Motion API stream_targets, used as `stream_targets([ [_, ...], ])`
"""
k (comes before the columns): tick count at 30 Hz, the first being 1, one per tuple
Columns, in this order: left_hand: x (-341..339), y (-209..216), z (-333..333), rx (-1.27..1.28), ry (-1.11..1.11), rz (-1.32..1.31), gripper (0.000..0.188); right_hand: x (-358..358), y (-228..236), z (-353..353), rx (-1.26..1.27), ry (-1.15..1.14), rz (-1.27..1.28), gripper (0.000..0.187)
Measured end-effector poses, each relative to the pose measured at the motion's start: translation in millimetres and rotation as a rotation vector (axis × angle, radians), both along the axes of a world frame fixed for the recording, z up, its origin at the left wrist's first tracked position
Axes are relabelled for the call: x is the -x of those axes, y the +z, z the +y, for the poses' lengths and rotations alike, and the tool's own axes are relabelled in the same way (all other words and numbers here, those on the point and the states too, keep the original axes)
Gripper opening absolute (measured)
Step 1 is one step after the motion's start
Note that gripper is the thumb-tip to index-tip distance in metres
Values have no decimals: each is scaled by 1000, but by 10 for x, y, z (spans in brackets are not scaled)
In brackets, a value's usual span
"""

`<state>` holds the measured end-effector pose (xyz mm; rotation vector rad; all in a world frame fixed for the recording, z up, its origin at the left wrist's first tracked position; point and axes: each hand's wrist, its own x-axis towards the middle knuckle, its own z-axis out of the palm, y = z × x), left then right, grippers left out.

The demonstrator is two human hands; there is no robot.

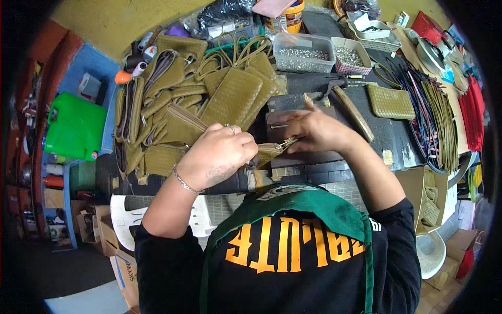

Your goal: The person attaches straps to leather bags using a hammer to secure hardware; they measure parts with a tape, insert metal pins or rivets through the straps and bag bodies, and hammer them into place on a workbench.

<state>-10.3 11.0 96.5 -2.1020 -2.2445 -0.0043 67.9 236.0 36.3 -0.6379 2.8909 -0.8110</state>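
Observation:
An olive woven zip pouch [269, 152] is between my hands at the table's near edge, its zipper along the top. My left hand [226, 152], with a ring and a chain bracelet, is closed around the pouch's left end and hides most of it. At the other end, my right hand [318, 129] pinches a thin olive strap [289, 142] beside the zipper end; its fingers are slightly blurred. A hammer [353, 112] with a wooden handle lies just right of that hand. Another woven pouch [391, 101] lies flat farther right.
A big pile of olive pouches [230, 99] covers the table's left side. At the back stand a clear plastic tub [304, 55] and a box [350, 56] of small metal parts. Bundled straps [436, 115] hang over the right edge. A green jerrycan [76, 125] stands at left.

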Motion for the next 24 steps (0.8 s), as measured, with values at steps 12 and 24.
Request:
stream_targets([
  [12,-21,-616,78,135,59,1,4,-233,-334,211,123,-250,0,29],
  [24,355,-1232,22,-14,175,-917,55,-304,-646,469,61,-369,-113,31],
])
